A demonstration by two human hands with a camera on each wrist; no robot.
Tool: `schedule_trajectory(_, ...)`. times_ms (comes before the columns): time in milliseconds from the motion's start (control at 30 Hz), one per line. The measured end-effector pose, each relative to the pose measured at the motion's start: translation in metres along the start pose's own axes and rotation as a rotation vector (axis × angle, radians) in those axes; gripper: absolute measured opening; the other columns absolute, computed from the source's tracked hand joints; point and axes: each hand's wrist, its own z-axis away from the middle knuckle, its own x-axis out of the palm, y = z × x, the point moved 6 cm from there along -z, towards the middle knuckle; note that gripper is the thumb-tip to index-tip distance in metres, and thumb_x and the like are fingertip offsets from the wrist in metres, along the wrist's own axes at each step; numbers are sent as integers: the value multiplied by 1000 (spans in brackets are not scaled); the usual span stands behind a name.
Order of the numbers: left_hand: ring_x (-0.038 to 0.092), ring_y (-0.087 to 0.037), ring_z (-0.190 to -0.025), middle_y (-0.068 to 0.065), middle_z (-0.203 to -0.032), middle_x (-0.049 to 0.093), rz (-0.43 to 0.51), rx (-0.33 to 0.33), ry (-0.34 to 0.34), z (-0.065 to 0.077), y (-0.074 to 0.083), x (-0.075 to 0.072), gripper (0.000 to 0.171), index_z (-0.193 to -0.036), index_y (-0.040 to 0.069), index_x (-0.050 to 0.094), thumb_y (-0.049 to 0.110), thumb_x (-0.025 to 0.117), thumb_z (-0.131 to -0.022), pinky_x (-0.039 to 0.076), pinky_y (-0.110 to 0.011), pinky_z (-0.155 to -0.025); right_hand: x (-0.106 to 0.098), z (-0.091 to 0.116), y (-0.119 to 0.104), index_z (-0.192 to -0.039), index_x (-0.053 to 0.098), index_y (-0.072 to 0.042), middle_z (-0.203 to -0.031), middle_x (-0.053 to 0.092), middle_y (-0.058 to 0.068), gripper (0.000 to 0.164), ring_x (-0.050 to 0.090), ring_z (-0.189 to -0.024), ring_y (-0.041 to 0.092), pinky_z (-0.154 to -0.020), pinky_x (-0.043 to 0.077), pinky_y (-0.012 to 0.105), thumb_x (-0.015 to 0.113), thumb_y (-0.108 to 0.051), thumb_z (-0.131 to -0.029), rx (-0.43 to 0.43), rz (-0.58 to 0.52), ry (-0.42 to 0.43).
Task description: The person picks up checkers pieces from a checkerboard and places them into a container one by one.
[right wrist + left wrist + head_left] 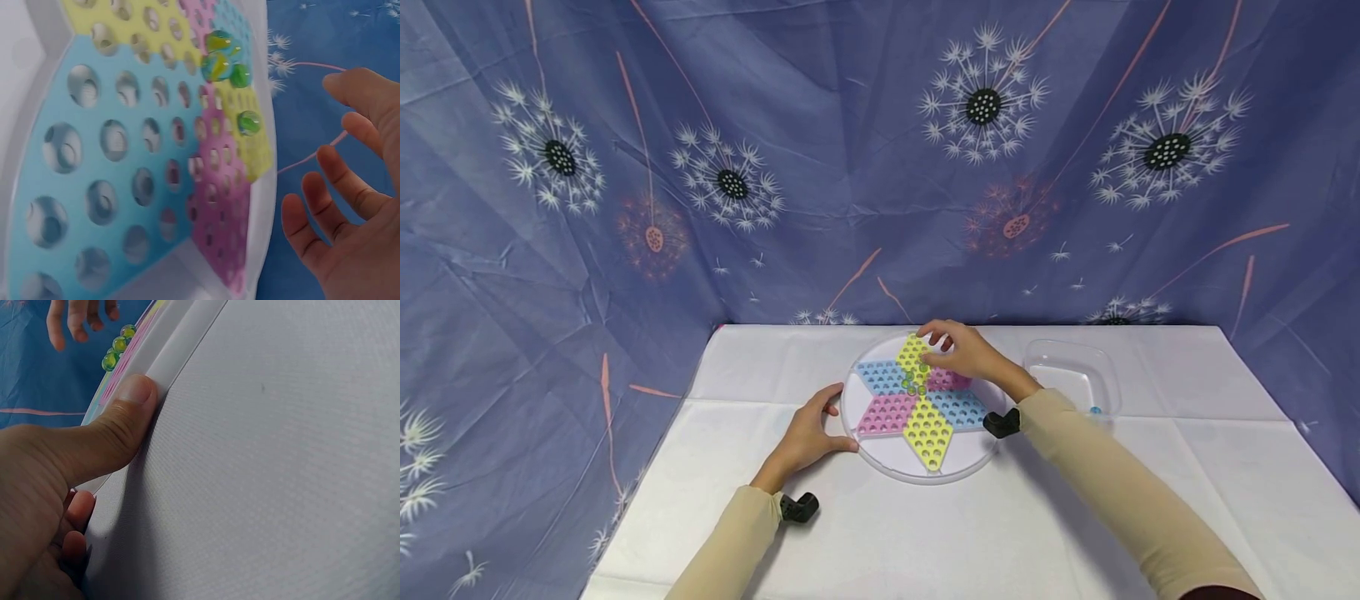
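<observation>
A round white Chinese checkers board [881, 454] lies on the table, its star of pink, blue and yellow sections full of holes. Several green-and-yellow marbles [912, 388] cluster at the star's middle, and a single green marble [249, 123] sits apart in a yellow section. My left hand [807, 433] rests at the board's left edge, its extended thumb touching the rim in the left wrist view. Over the far part of the board hovers my right hand [961, 350], fingers spread and loosely bent. Nothing shows between those fingers in the right wrist view.
To the right of the board stands a clear plastic container [1108, 375], with a blue marble [1095, 410] at its near side. A white cloth [730, 367] covers the table. Behind it hangs a blue curtain [850, 183] with dandelion prints.
</observation>
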Motion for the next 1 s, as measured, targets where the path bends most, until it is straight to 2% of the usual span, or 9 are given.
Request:
schedule_trajectory(333,52,-21,-102,-3,-110,58,-9,7,7,-1,0,0,110,-156,7,41,22,99,-65,40,-44,-98,18,-4,15,-128,66,-3,-109,64,20,40,60,-81,23,-78,51,41,79,-12,-91,-2,3,-4)
schedule_trajectory(500,52,-22,-103,-4,-111,58,-4,2,1,-1,1,0,110,-157,8,40,22,99,-65,39,-44,-100,23,-4,18,-127,66,-4,-108,64,20,40,62,-85,23,-80,51,41,79,-11,-90,4,47,-12)
schedule_trajectory(767,51,-23,-103,-4,-111,58,-5,-6,0,-2,0,0,110,-157,9,40,23,99,-66,39,-44,-99,26,-3,23,-118,71,-7,-108,63,14,32,61,-93,27,-84,50,41,81,-12,-88,61,87,-30)
schedule_trajectory(1000,51,-23,-102,-4,-110,58,-11,-9,1,-1,0,1,109,-157,9,40,21,99,-66,39,-44,-99,27,-2,22,-112,74,-6,-104,62,13,25,58,-92,25,-83,48,40,80,-12,-88,36,108,-16)
